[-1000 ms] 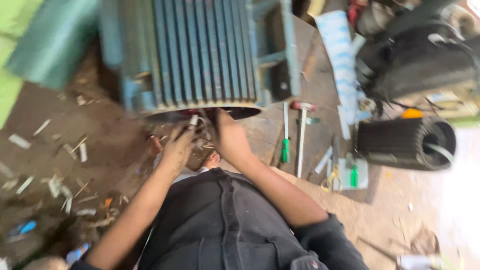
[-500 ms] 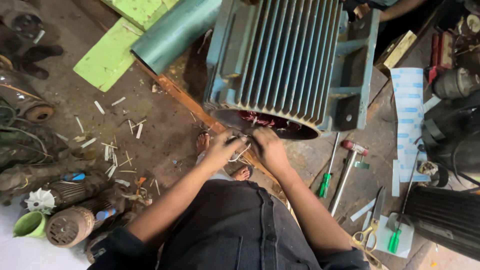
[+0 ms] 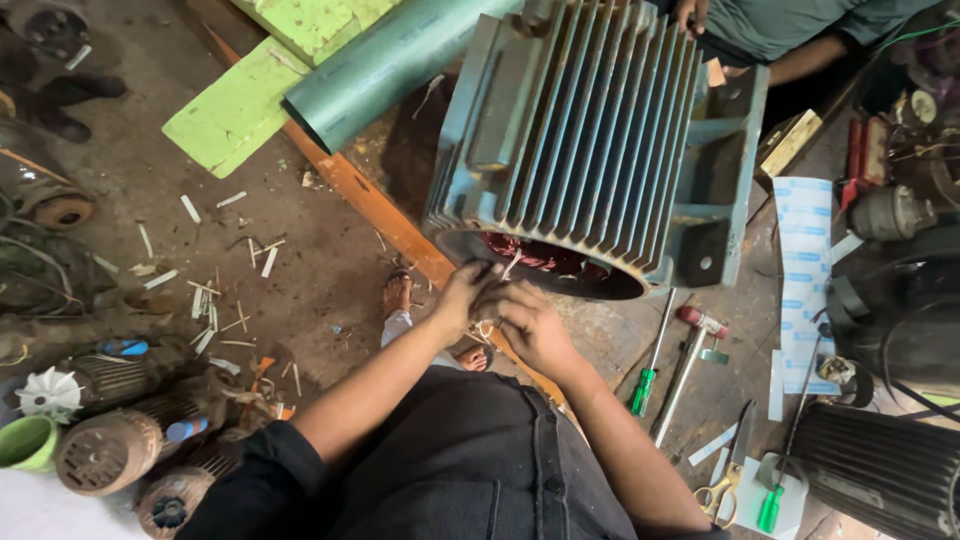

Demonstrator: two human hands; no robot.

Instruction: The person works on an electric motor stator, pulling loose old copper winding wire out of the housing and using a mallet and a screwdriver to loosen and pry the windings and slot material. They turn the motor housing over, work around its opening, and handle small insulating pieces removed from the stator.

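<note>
We wear a dark grey buttoned shirt (image 3: 470,470) with short sleeves, our forearms and feet bare.

A motor repair workshop, plainly: big finned blue motor housing (image 3: 600,140) with copper windings exposed, smaller old motors (image 3: 110,450) heaped on dirty concrete floor (image 3: 300,260), green-handled screwdriver (image 3: 650,355), hammer (image 3: 690,365) and scissors (image 3: 730,465) scattered around, paper scraps littered everywhere.
</note>
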